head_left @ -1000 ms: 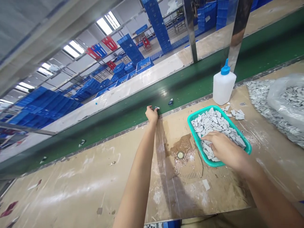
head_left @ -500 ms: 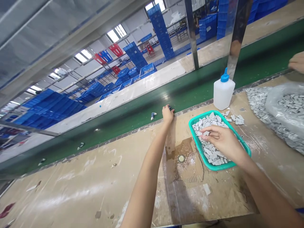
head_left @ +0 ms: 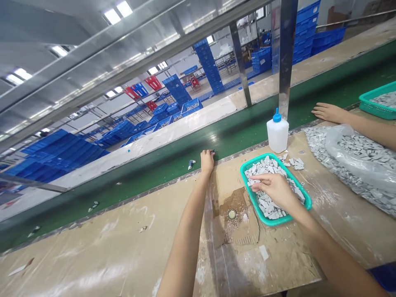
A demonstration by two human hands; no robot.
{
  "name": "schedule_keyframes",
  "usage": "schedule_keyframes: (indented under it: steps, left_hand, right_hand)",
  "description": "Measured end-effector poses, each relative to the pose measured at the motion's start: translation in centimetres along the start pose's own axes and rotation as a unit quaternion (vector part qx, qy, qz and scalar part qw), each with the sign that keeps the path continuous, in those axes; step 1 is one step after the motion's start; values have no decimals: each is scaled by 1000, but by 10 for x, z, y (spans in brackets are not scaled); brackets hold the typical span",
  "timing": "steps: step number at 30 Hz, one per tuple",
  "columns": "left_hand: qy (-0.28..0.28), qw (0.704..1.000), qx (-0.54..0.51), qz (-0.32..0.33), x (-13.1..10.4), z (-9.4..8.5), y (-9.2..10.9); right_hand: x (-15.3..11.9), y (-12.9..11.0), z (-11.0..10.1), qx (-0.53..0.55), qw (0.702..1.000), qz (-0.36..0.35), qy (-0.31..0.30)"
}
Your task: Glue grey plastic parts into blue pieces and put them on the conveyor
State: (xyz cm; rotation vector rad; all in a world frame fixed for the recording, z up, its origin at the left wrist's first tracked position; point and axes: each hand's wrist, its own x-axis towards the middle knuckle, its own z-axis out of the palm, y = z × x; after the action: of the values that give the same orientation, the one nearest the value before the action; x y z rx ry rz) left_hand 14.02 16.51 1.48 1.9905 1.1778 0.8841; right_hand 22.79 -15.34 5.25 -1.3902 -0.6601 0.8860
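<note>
Currently | your left hand (head_left: 207, 163), grip closed, holds a small dark piece (head_left: 212, 152) at the edge of the green belt (head_left: 239, 134) | your right hand (head_left: 274, 191), grip narrowly parted, hovers over chips (head_left: 268, 207) in the teal basket (head_left: 307, 201); can't tell if it pinches one | basket close, presumably for easy reach

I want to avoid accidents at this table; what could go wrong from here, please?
The white bottle stands close to the teal basket, so bumping the basket might tip it. The right hand is over the grey chips and could knock some out; loose chips lie beside the basket. The small dark piece at the left hand might slip.
</note>
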Motion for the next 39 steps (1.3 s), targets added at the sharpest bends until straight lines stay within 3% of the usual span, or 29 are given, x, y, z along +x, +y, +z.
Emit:
schedule_keyframes:
  steps: [3, 6, 12, 15, 19, 23, 31, 36, 39]
  left_hand:
    - [22, 994, -95, -40, -6, -9, 9]
    - [1, 975, -207, -86, -24, -24, 17]
    - [-68, 917, -354, -171, -106, -56, 12]
    - [-94, 895, -384, -206, -149, -65, 4]
    - [-106, 872, -431, -205, -181, -74, -4]
    - [-90, 877, -450, -146, -189, -77, -9]
    - [-111, 890, -435, -81, -181, -87, -17]
    - [-95, 915, -390, -51, -180, -88, -20]
    - [-123, 906, -402, -43, -184, -92, -12]
  right_hand:
    - [1, 2, 0, 0, 1000, -9, -3]
    - [2, 2, 0, -2, 1000, -18, -14]
    - [-3, 4, 6, -49, 997, -34, -40]
    - [-12, 6, 19, -134, 986, -91, -47]
    - [-27, 10, 44, -228, 960, -141, -84]
    - [-36, 17, 61, -310, 931, -149, -125]
    - [-33, 25, 65, -485, 825, -256, -135]
    - [-34, 27, 65, -515, 795, -287, -140]
    - [-34, 27, 65, -534, 782, -287, -145]
